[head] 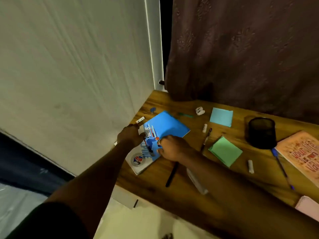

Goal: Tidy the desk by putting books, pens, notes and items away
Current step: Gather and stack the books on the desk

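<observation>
A blue-covered book [168, 125] lies at the left end of the wooden desk [181, 187], on top of a white book [139, 163] with a round emblem. My left hand [132, 135] grips the blue book's left edge near the wall. My right hand [170, 149] grips its near right edge with curled fingers. A black pen [170, 175] lies just below my right hand. Another dark pen [206, 139], a blue pen [282, 169], a green note pad [225, 150] and a light blue note pad [221, 116] lie further right.
A black mesh pen cup [261, 132] stands at the back right. An orange lettered notebook [303, 156] and a pink spiral pad [309, 207] lie at the right edge. Small white caps [250, 166], a crumpled paper [199, 110] and a white stick [140, 119] are scattered. Wall left, curtain behind.
</observation>
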